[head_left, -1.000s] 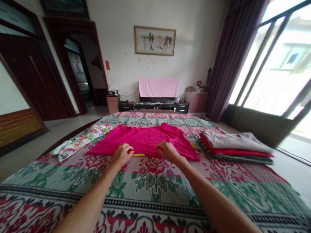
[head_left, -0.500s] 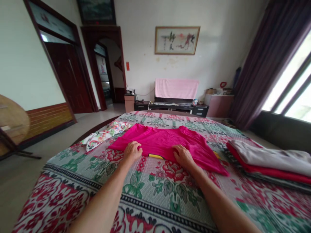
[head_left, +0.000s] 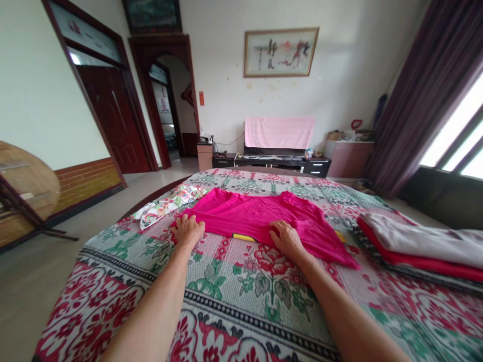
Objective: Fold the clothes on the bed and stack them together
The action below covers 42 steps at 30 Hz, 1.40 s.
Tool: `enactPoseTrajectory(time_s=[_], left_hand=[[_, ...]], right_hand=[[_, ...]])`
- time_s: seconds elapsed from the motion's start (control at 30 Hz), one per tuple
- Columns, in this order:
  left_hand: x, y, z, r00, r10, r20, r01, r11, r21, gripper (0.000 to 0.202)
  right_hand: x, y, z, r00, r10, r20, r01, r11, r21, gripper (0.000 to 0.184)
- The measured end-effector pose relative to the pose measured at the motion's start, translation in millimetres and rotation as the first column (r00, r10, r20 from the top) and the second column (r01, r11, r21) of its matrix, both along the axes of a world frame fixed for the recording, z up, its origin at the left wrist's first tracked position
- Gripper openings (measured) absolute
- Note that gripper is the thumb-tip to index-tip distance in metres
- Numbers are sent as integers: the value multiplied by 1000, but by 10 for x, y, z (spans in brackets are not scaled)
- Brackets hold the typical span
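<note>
A bright pink shirt [head_left: 245, 213] lies spread on the patterned cloth in front of me, its near edge towards me. A narrow yellow strip [head_left: 244, 238] shows at that near edge. My left hand [head_left: 188, 230] is open at the shirt's near left corner, fingers spread over the fabric. Resting on the near edge, right of the yellow strip, my right hand [head_left: 286, 236] is open with its fingers slightly bent on the fabric. A crumpled white garment with a colourful print [head_left: 162, 208] lies just past the shirt on the left.
A stack of folded clothes [head_left: 422, 246], grey and red on top, sits at the right. The flowered cloth [head_left: 241, 281] covers the table. Beyond stand a low cabinet [head_left: 317, 167] and a pink cloth-covered screen [head_left: 279, 132]. A round wooden board [head_left: 30, 186] leans at left.
My left hand has moved left along the shirt's near edge to its corner, and its fingers have gone from curled to spread. My right hand stays at about the same place on the fabric.
</note>
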<state>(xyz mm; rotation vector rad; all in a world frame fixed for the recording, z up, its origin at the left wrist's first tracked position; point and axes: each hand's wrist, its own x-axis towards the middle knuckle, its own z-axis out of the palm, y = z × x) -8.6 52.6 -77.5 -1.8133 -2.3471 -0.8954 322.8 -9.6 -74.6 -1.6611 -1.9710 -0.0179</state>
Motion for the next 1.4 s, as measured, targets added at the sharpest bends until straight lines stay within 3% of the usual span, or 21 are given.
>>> enactPoseTrajectory(time_s=[0.1,0.2,0.33,0.5,0.67,0.9,1.4], left_hand=[[-41,33,2,1000,-2,-19,3,998,62,32],[-4,41,48,978,-197,-65,204,972,117,32],[56,38,123,855,-518,-29,518,852,78,23],[4,54,126,744,-669,-8,668,743,-24,19],[-5,58,109,751,-659,-50,656,752,-60,19],[33,55,120,785,-609,-116,601,793,-98,23],[110,-118,376,843,-523,-122,488,841,-232,21]], right_hand=[[3,-8,2,999,9,-43,-8,1000,27,27],[-28,-36,46,992,109,-66,-102,990,101,22],[-148,-102,147,971,238,-21,-233,960,154,16],[-253,-145,179,966,243,84,-244,970,9,17],[-252,-136,184,967,214,141,-205,976,-79,19],[-311,-148,208,953,144,265,-125,988,-88,25],[-334,-187,300,948,149,280,-118,985,-123,24]])
